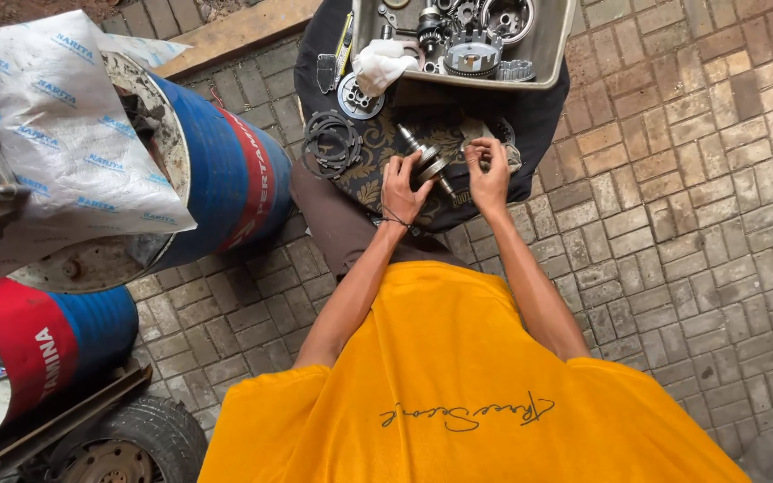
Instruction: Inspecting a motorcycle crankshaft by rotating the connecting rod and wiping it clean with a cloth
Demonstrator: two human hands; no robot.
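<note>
My left hand (402, 190) grips a metal crankshaft (426, 159), a shaft with round webs, held tilted over a dark patterned cloth (370, 183). My right hand (489, 173) is just to its right, fingers pinched on a small part near the crankshaft's lower end; what it pinches is too small to tell. Both arms reach forward from an orange shirt.
A grey metal tray (547, 49) with gears, a clutch part and a white rag stands at the far edge of the cloth. Several thin rings (330, 141) lie left of my hands. Blue and red drums (225, 170) and a tyre (140, 438) stand on the left, brick paving all around.
</note>
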